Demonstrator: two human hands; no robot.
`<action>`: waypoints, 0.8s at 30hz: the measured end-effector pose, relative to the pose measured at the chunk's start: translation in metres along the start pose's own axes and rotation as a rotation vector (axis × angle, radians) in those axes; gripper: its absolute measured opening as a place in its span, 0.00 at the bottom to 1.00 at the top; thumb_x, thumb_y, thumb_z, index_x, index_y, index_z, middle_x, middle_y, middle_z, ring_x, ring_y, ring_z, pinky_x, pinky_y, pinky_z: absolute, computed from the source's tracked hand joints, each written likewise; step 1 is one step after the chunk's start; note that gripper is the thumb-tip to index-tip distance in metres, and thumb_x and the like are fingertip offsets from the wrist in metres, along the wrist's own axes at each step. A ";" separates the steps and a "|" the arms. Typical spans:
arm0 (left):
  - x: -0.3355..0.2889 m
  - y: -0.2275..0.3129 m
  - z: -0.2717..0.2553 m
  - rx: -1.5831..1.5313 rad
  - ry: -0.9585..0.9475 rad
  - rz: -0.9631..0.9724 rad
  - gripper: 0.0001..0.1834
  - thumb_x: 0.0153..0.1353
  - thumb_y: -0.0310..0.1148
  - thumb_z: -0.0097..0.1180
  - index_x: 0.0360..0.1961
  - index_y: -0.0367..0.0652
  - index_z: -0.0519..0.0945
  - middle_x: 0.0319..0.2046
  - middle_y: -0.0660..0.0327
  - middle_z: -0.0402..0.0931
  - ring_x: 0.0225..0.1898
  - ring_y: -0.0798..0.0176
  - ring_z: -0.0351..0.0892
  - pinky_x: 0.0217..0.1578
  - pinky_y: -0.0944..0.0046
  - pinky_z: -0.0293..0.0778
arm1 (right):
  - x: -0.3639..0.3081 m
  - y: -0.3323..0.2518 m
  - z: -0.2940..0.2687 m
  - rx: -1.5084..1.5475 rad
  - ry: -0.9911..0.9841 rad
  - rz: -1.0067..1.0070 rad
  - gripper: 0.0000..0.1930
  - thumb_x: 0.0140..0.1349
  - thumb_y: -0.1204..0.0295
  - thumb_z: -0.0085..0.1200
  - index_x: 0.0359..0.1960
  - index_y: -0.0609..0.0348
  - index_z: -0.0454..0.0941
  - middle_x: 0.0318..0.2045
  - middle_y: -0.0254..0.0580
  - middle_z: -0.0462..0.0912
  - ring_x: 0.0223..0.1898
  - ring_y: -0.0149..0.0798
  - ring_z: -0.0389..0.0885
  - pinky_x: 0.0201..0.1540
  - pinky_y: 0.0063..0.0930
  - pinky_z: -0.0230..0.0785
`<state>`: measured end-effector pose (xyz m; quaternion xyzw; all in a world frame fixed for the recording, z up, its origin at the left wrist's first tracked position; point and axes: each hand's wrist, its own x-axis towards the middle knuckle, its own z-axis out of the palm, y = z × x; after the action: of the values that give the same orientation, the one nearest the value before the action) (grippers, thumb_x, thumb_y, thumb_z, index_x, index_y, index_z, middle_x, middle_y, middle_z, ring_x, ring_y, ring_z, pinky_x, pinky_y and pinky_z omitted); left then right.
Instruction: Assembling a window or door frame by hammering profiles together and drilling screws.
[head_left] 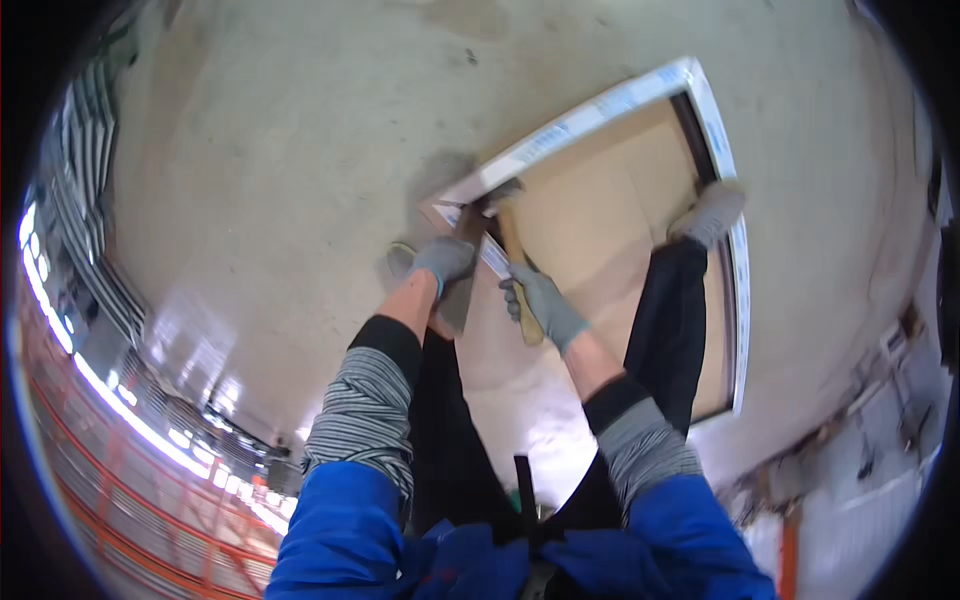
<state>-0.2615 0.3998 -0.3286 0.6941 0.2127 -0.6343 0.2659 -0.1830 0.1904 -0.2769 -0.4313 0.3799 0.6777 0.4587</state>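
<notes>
A pale frame [600, 112] wrapped in white film with blue print lies on the floor, its inner edge dark. My left hand [446, 258], in a grey glove, is closed around a dark brown block [468, 226], which it holds against the frame's left corner. In my right hand [546, 302], also gloved in grey, is a hammer [514, 242], gripped by its light wooden handle. The hammer's dark head is blurred beside the block and close to the corner; whether it touches is unclear.
My right shoe [716, 212] stands at the frame's right side. Brown board [610, 180] shows inside the frame. Long metal profiles [90, 190] are stacked at the far left, and orange railings [130, 490] run along the lower left. Assorted items line the right edge.
</notes>
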 end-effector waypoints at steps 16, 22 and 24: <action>-0.149 -0.199 0.164 -0.952 0.350 0.145 0.33 0.60 0.57 0.58 0.39 0.29 0.82 0.35 0.38 0.82 0.40 0.41 0.85 0.43 0.48 0.75 | -0.101 0.000 -0.005 0.037 0.299 -0.325 0.08 0.70 0.61 0.55 0.35 0.48 0.75 0.21 0.22 0.72 0.20 0.24 0.69 0.24 0.23 0.65; -0.147 -0.351 0.257 -1.253 0.586 -0.230 0.31 0.62 0.54 0.58 0.46 0.31 0.79 0.36 0.36 0.82 0.42 0.36 0.83 0.43 0.46 0.77 | -0.102 0.063 0.080 -0.701 0.580 0.001 0.08 0.64 0.65 0.59 0.34 0.53 0.75 0.20 0.30 0.75 0.15 0.30 0.73 0.19 0.28 0.69; -0.143 -0.370 0.317 -1.243 0.640 -0.384 0.28 0.63 0.52 0.57 0.44 0.32 0.79 0.35 0.36 0.81 0.41 0.35 0.83 0.42 0.45 0.76 | -0.073 0.083 0.110 -1.075 0.632 0.091 0.09 0.63 0.66 0.59 0.34 0.57 0.74 0.19 0.32 0.75 0.15 0.31 0.73 0.19 0.27 0.69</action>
<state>-0.7540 0.4873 -0.2402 0.5165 0.7196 -0.1975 0.4201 -0.2727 0.2451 -0.1613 -0.7648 0.1211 0.6326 0.0137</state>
